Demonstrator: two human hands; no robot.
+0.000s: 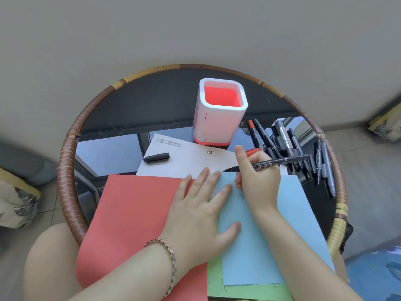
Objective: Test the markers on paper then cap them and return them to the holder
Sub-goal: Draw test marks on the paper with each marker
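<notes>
- One round table carries everything, with papers fanned across the near side.
- Red paper lies left and blue paper right, with white paper behind them.
- The holder stands upright at the back with nothing inside.
- The left hand lies flat, fingers spread, pinning red and blue sheets. Press firmly so nothing slides under the stroke.
- The right hand grips an uncapped black marker, tip pointing left near the blue sheet's top edge. I can't tell whether it touches.
- The spare markers lie heaped on the right, beside the holder.
- A black cap lies on the white paper, well away from the tip.
- Best move, I'd say: a short, light stroke just clear of the left fingertips.
</notes>
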